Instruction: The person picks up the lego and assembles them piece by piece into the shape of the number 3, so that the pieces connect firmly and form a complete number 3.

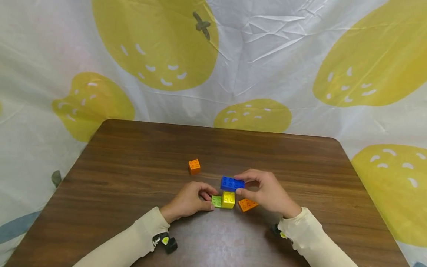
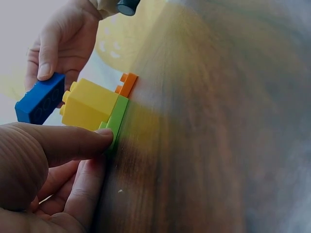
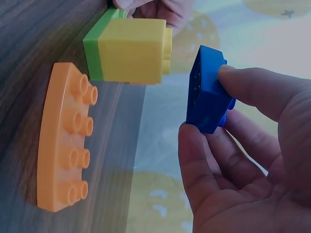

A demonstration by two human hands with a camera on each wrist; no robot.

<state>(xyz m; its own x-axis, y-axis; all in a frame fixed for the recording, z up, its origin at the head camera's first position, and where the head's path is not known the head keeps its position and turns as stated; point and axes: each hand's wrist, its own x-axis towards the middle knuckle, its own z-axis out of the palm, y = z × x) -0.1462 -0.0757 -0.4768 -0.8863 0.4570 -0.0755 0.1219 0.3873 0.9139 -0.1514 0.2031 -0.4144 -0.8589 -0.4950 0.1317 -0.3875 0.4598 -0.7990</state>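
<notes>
Pinched by its end in my right hand [image 1: 267, 191] is a blue brick [image 1: 230, 183] with two rows of studs, held apart from and above the yellow brick [image 3: 131, 51]. That square yellow brick sits on one end of a flat green brick [image 1: 216, 201] lying on the table. My left hand [image 1: 188, 202] grips the green brick's other end between thumb and fingers, as the left wrist view shows. Beside the right hand lies a flat orange brick [image 3: 60, 141], its studs upward; the hand partly hides it in the head view.
A square orange brick [image 1: 194, 167] stands on the brown wooden table [image 1: 150, 148], farther off beyond the left hand. Behind the table hangs a white cloth [image 1: 267, 55] with yellow fruit shapes.
</notes>
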